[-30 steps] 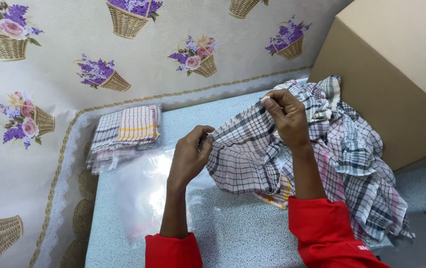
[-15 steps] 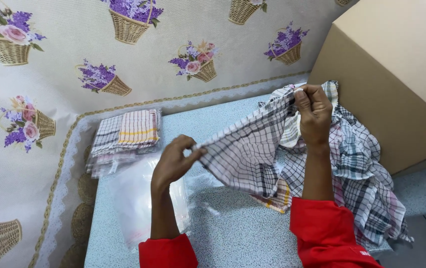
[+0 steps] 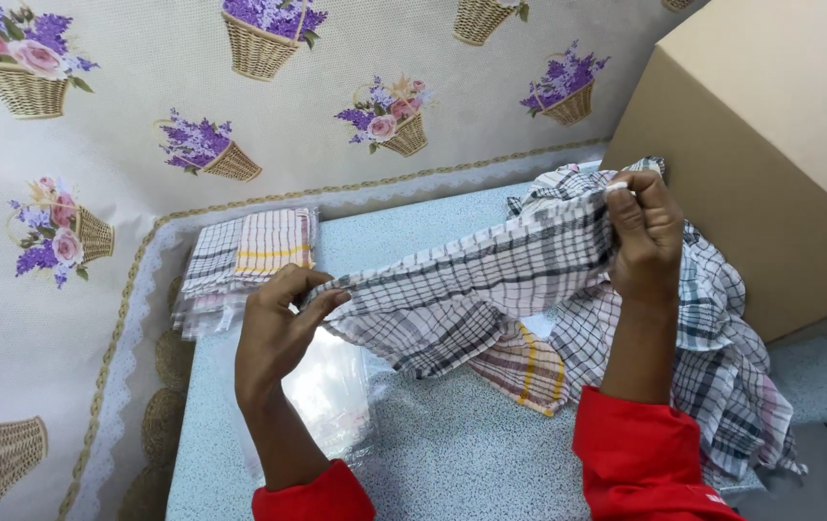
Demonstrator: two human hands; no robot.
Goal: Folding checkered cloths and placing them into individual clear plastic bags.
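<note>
I've got the soft, light cloth (image 3: 471, 280) pinched at opposite ends, left hand (image 3: 273, 333) and right hand (image 3: 645, 236), right of the stack (image 3: 244, 256).

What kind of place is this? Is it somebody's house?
Probably a small packing spot, perhaps at home: a checked cloth stretched between both hands, a stack of bagged folded cloths, a big cardboard box, and a wall covering with flower baskets.

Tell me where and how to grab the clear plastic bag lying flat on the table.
Likely the clear plastic bag is best pinched at its near edge, coming from the person's side. It lies flat on the speckled table, its far end under the checked cloth stretched between left hand and right hand.
</note>
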